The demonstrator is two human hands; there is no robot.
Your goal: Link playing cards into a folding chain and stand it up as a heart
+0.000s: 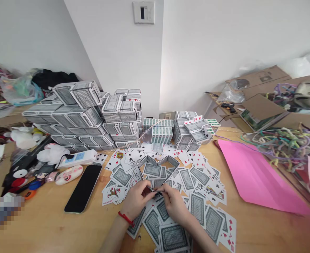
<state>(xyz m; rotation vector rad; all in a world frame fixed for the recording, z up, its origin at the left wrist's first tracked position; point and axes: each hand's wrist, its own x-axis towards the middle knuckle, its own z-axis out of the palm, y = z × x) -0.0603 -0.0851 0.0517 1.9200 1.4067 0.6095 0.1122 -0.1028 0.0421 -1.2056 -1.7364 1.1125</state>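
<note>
Both my left hand (138, 198) and my right hand (174, 202) are closed, pinching the near edge of a ring of folded playing cards (168, 161). The ring stands on edge, zigzag at its far side, and the fingers hide part of its near side. Beneath and around it lie loose playing cards (197, 207), some with grey patterned backs up, others face up. A red string bracelet (126, 218) circles my left wrist. Behind the loose cards stand stacked blocks built of folded cards (76, 117), with more card blocks (185, 131) at the back right.
Left of the cards lie a black phone (83, 188), a white power strip (78, 158) and small toys (69, 175). A pink sheet (257, 175) lies at right, beside tangled pipe cleaners (289, 144) and a cardboard box (265, 105). Green-backed card packs (162, 135) stand near the wall.
</note>
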